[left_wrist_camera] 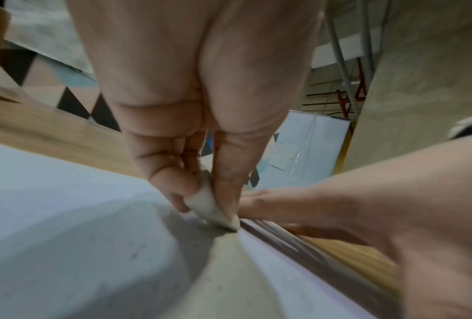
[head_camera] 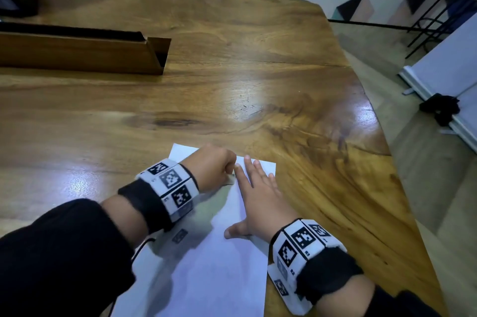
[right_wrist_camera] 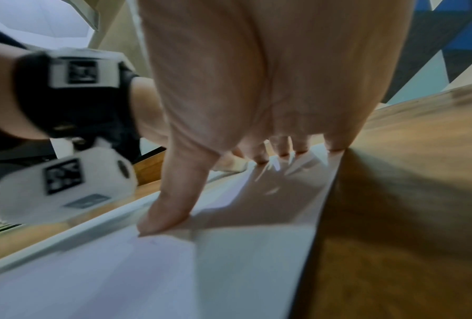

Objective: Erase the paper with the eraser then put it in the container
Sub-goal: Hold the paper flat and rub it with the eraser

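Two hands on white paper (head_camera: 219, 272) at table's (head_camera: 232, 79) 6 o'clock: left hand (head_camera: 209, 169) pinches eraser (left_wrist_camera: 211, 207) w/ thumb & fingers against sheet; right hand (head_camera: 258, 203) flat, fingers spread. Wooden container (head_camera: 77, 54) at 10 o'clock.

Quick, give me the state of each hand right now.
Left hand: closed, pinching the eraser against the paper.
Right hand: open, fingers flat on the paper.

One sheet of paper (head_camera: 219, 265) at the table's (head_camera: 258, 71) near edge. One eraser (left_wrist_camera: 210, 207). Two hands: left (head_camera: 209, 169), right (head_camera: 260, 203). Two marker wristbands (head_camera: 170, 187). One wooden trough (head_camera: 85, 53) toward the far left corner.
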Demonstrator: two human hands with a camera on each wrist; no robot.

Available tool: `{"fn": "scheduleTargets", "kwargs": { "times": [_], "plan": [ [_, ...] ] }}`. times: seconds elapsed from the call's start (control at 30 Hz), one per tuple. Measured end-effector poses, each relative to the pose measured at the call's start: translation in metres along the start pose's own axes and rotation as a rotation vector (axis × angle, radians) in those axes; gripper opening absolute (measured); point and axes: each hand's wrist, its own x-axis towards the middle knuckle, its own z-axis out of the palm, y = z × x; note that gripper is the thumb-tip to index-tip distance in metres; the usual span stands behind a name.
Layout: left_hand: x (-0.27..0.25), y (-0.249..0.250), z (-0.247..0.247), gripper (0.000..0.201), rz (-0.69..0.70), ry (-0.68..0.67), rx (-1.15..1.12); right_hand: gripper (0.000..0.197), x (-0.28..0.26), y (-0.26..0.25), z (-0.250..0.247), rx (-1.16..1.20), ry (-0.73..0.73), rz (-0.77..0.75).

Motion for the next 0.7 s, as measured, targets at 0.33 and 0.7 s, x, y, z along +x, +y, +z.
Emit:
{"fn": "scheduleTargets", "kwargs": {
  "times": [0.33, 0.7],
  "plan": [
    [-0.044, 0.001, 0.019, 0.005, 0.086, -0.145, -0.028, 0.131, 0.001, 0.000, 0.002, 0.009, 0.005, -0.001],
    [-0.052, 0.000, 0.026, 0.020, 0.107, -0.098, -0.033, 0.130, 0.000, 0.001, 0.000, 0.026, -0.004, -0.005]
  ]
}}
